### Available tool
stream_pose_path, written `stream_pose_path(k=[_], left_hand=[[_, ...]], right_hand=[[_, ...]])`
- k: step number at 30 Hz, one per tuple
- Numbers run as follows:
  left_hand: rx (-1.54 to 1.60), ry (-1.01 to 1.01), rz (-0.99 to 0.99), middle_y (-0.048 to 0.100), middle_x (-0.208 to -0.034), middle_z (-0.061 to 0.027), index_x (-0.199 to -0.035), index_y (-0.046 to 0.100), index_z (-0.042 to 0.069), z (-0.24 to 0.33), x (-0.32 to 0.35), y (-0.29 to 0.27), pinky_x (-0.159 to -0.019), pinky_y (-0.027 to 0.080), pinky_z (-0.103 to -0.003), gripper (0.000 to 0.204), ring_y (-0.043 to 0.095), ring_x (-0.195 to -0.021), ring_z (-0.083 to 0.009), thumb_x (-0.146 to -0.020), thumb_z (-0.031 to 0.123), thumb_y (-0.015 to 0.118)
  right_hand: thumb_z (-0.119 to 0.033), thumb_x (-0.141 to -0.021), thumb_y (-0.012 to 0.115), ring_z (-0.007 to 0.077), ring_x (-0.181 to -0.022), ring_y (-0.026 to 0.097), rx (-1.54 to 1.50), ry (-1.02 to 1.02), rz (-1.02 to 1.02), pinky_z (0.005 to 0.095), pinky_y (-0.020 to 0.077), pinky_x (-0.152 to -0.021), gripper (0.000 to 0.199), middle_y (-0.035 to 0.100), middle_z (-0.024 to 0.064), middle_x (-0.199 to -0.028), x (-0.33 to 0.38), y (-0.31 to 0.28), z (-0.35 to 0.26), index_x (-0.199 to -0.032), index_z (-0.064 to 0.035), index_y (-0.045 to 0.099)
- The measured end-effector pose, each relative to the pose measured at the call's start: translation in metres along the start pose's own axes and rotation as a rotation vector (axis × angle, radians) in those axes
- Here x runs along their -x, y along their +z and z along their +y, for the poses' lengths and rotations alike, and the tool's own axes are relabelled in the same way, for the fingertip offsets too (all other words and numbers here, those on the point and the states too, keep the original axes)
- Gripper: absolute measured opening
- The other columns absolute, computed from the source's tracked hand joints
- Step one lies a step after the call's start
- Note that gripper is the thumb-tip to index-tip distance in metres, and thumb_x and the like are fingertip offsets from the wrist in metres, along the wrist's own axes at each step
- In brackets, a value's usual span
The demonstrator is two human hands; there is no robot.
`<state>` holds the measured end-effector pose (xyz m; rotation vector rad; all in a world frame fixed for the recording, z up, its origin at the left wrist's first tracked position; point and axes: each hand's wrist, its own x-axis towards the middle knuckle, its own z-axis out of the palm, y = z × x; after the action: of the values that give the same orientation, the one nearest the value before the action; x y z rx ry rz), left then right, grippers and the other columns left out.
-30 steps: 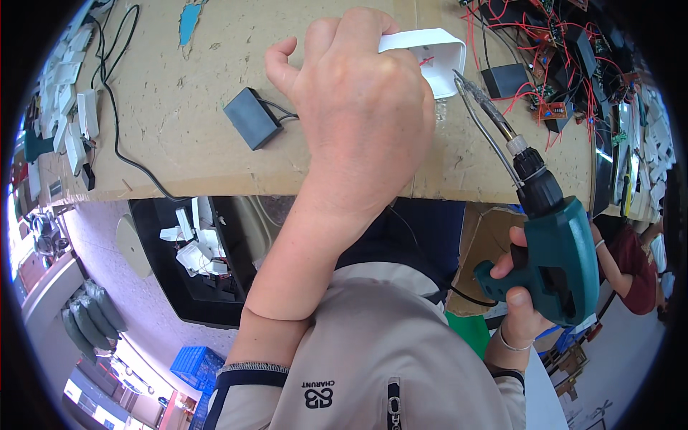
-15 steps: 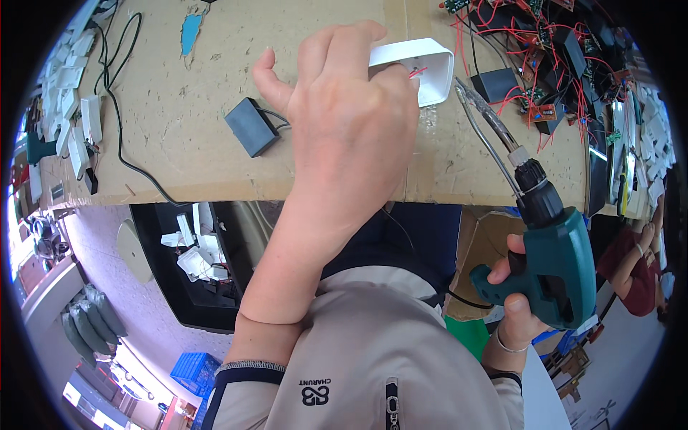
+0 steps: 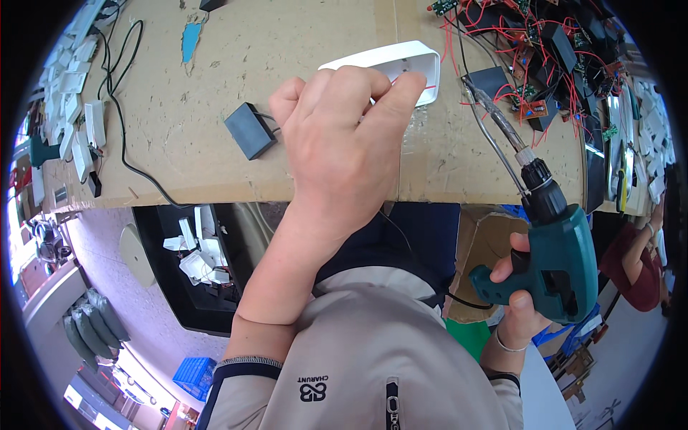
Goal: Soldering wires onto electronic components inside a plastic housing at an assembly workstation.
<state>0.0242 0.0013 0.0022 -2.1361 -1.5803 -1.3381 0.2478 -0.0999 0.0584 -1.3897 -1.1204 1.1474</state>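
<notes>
1. Cardboard covers the table (image 3: 215, 72), and along its left edge lie several small white plastic housings (image 3: 79, 132) with a black cable (image 3: 122, 107) looping past them toward the near edge.
2. Right of the cable, near the near edge, sits a small dark grey box-shaped component (image 3: 249, 130) with thin leads. It lies just beside the left hand and has kept its place on the cardboard over the last second.
3. Left hand (image 3: 344, 154) is curled, fingers together, pressing down on the near end of a white oblong plastic casing (image 3: 401, 64) that lies in the middle of the table with its open side up. Compared with a second ago, the hand has slid back toward the near edge, so more of the casing's rim and hollow now shows beyond the fingertips; a red wire shows inside it.
4. Right of the casing, the long metal bit (image 3: 494, 129) of a teal pistol-grip electric screwdriver (image 3: 559, 251) slants up across the near edge; its tip rests just beside the casing's right end, much as it did before.
5. Right hand (image 3: 519, 301) is clamped around the screwdriver's grip, below the near edge.
6. Judging from this, the casing is held steady and now uncovered, with the bit poised next to it.
7. Farther right, at the far right corner, lies a tangle of red wires and small circuit boards (image 3: 545, 72).
</notes>
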Motion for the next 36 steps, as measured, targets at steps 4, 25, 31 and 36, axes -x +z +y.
stream_pose_path(k=[4, 25, 31, 36], left_hand=[[0.012, 0.015, 0.026, 0.051, -0.072, 0.0041, -0.082, 0.066, 0.012, -0.002, -0.001, 0.002, -0.067, 0.026, -0.031, 0.017, 0.048, -0.066, -0.0134, -0.065, 0.007, 0.065], [-0.108, -0.169, -0.011, 0.060, -0.090, -0.0046, -0.069, 0.066, 0.004, 0.003, -0.010, 0.013, -0.080, 0.033, -0.034, 0.005, 0.053, -0.081, -0.0182, -0.065, 0.005, 0.064], [-0.059, -0.164, 0.017, 0.059, -0.088, -0.0052, -0.068, 0.064, 0.003, 0.001, -0.010, 0.019, -0.074, 0.038, -0.032, 0.006, 0.053, -0.080, -0.0213, -0.062, 0.000, 0.064], [-0.034, -0.163, 0.029, 0.057, -0.089, -0.0069, -0.067, 0.064, 0.002, 0.000, -0.010, 0.021, -0.073, 0.039, -0.032, 0.005, 0.052, -0.080, -0.0221, -0.063, 0.000, 0.065]], right_hand=[[-0.031, -0.068, 0.079, 0.0165, -0.067, 0.062, -0.016, 0.030, 0.007, 0.0259, 0.0524, -0.056, 0.074, 0.059, 0.0217, -0.104, -0.001, 0.001, 0.000, -0.121, 0.0070, 0.043], [-0.024, -0.068, 0.078, 0.0161, -0.073, 0.061, 0.194, 0.062, -0.205, 0.0263, 0.0505, -0.064, 0.075, 0.058, 0.0214, -0.110, -0.026, -0.009, -0.018, -0.127, 0.0065, 0.041], [-0.009, -0.066, 0.075, 0.0163, -0.074, 0.057, 0.165, 0.064, -0.242, 0.0279, 0.0455, -0.066, 0.045, 0.061, 0.0069, -0.081, -0.036, -0.002, -0.025, -0.106, 0.0030, 0.059], [-0.015, -0.069, 0.075, 0.0161, -0.073, 0.058, 0.211, 0.081, -0.258, 0.0271, 0.0468, -0.065, 0.057, 0.060, 0.0138, -0.096, -0.040, -0.006, -0.024, -0.117, 0.0039, 0.050]])
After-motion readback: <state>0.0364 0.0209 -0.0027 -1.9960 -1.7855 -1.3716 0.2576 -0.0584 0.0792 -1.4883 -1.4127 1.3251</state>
